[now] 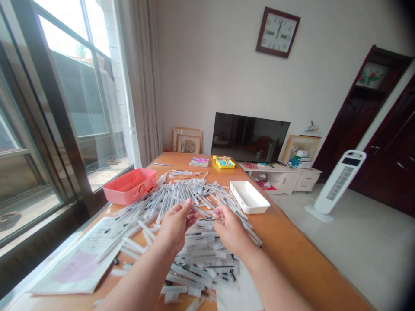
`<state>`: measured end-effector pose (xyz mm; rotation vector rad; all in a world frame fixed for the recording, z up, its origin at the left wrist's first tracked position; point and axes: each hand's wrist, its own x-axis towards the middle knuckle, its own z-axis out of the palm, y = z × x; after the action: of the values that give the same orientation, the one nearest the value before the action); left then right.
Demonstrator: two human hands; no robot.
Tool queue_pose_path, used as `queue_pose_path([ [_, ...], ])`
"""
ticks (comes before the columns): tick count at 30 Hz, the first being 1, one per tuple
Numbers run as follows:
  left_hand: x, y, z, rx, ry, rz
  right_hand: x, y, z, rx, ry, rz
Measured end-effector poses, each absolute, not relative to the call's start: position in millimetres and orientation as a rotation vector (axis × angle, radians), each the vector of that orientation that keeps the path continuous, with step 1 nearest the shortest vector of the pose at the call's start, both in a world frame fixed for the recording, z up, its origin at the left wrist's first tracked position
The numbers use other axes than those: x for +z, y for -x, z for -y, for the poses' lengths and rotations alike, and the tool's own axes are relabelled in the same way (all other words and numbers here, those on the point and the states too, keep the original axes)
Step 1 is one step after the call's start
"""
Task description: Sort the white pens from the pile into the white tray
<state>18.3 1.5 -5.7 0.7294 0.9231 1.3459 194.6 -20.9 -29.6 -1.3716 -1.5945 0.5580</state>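
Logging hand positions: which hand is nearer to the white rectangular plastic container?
Right. The right hand is just left of the container and closer to the camera; the left hand is farther left, past the right hand.

Pens (181,194) strewn across bench (279,242); basket (129,186) placed left, tray (249,197) right, book (199,162) set behind pens.

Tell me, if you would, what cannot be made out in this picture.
- Head view: what exactly the left hand and right hand grip; fingers and blur hide it.
- Head view: the white sheet's full extent; pen parts cover it and the bottom edge crops it.
- Head view: the pink book's title; too small.
- Head view: the dark doors' far side; cut off by the right edge.
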Motion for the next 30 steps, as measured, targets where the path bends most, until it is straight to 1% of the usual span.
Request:
queue_pose_path([
  [9, -5, -18, -1, 1.317, -0.776, -0.894, -15, -195, 29, 0.468, 1.229, 1.764],
  [14, -6, 0, -13, 1.545, -0.846, -1.049, -21, -216, 17, 0.409, 1.357, 1.800],
  [17, -8, 13, -21, 1.672, -1.081, -1.224, -25, -227, 12, 0.368, 1.446, 1.851],
  [20, -9, 21, -21, 1.667, -1.491, -1.415, -28, -233, 10, 0.361, 1.502, 1.885],
  [22, -10, 20, -18, 1.559, -1.798, -1.550, -28, -235, 9, 0.365, 1.518, 1.871],
  [25, -14, 14, -12, 1.283, -2.183, -1.681, -29, -235, 8, 0.337, 1.538, 1.808],
  [30, -25, 3, -6, 0.738, -2.432, -1.765, -27, -230, 8, 0.262, 1.578, 1.755],
])
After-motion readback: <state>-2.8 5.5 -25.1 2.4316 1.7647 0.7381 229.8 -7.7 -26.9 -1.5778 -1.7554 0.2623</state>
